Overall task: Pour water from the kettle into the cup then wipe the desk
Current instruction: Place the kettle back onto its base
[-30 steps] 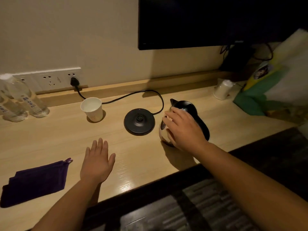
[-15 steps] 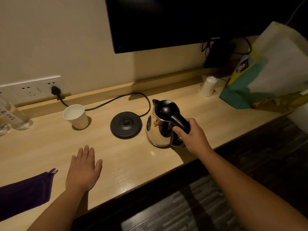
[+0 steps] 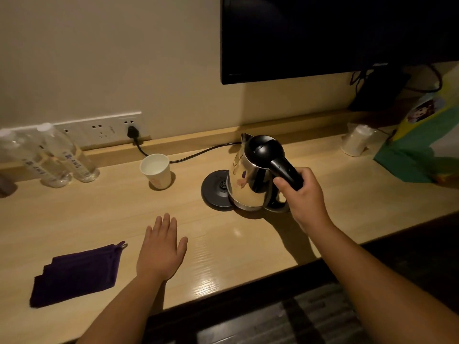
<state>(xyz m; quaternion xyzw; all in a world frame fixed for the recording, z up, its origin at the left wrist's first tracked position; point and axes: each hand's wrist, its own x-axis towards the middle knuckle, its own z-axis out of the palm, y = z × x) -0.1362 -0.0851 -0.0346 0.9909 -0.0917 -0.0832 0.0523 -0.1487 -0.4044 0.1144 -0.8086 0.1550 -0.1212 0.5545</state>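
A steel kettle [image 3: 250,180] with a black lid and handle is tilted slightly, overlapping the right edge of its round black base [image 3: 214,192]. My right hand [image 3: 301,194] is shut on the kettle's handle. A white paper cup [image 3: 156,171] stands upright to the left of the base, near the wall. A dark purple cloth [image 3: 77,274] lies folded at the desk's front left. My left hand [image 3: 161,249] rests flat on the wooden desk [image 3: 223,247], fingers apart, right of the cloth.
Two clear water bottles [image 3: 57,155] stand at the back left. The base's black cord [image 3: 198,153] runs to a wall socket [image 3: 131,131]. A dark screen [image 3: 335,36] hangs above. A white capped container [image 3: 355,140] and a green bag [image 3: 422,145] sit at the right.
My right hand went from the kettle's body to its handle and shut on it. The kettle has shifted left over the base's edge. My left hand stayed flat on the desk.
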